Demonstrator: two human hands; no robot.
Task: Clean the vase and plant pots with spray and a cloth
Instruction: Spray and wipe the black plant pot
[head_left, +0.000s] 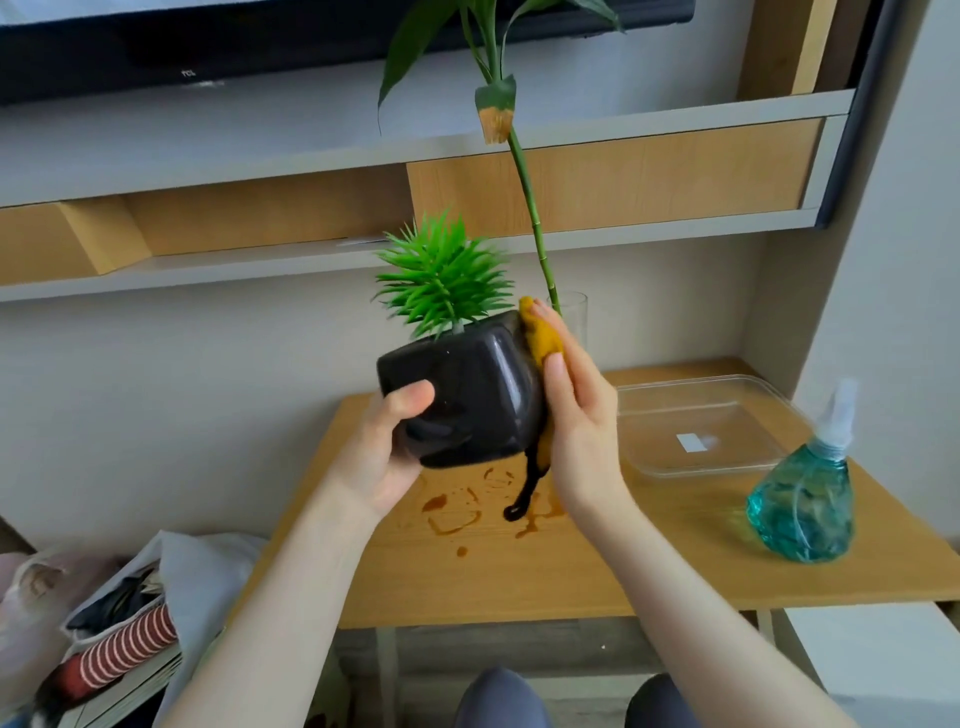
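Observation:
A glossy black square plant pot (470, 395) with a spiky green plastic plant (441, 283) is held in the air above the wooden table (597, 561). My left hand (382, 457) grips the pot's lower left corner, thumb on its front face. My right hand (576, 415) presses a mustard-yellow cloth (543, 340) flat against the pot's right side; a dark loop of the cloth hangs below. Behind the hands a clear glass vase (574, 317) stands holding a tall green bamboo stalk (530, 192). A teal spray bottle (805, 499) stands on the table at the right.
A clear plastic tray (706, 421) lies on the table between the vase and the bottle. Wet brownish splashes (462, 512) mark the tabletop under the pot. Shelves (208, 265) run along the wall behind. A bag of striped fabric (124, 644) sits lower left.

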